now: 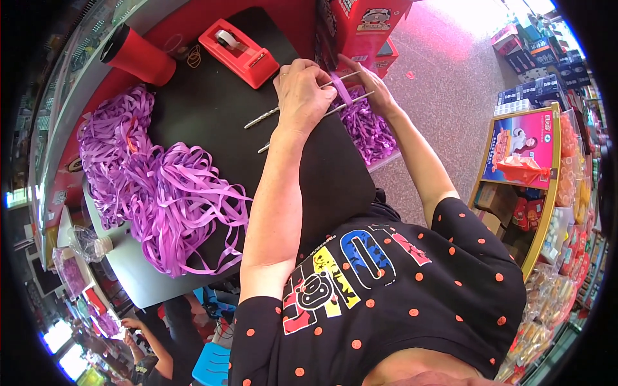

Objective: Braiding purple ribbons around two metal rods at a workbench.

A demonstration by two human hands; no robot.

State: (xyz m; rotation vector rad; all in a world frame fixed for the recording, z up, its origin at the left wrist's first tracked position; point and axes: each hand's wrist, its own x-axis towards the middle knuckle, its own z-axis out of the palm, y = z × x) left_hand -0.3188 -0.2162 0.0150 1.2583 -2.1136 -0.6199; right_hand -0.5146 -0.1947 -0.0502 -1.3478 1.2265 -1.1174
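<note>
My left hand (pixel 301 96) is closed on two thin metal rods (pixel 261 119), which lie side by side, tilted up to the right, over the black tabletop's edge. A flat purple ribbon (pixel 341 89) crosses both rods between my hands. My right hand (pixel 374 89) curls round by the rods' far ends, its fingertips near the ribbon's top; their exact hold is partly hidden. Below the rods, cut or crinkled purple ribbon (pixel 365 134) fills a clear-edged container. A big tangled heap of purple ribbon (pixel 170 193) covers the table's left side.
A red tape dispenser (pixel 238 53) stands beyond my left hand, with a red tumbler (pixel 138 56) farther left and rubber bands (pixel 194 56) between them. Red boxes (pixel 367 29) stand at the back. Stocked shelves (pixel 547 193) line the right. Another person (pixel 151 350) is at lower left, near a blue stool (pixel 212 365).
</note>
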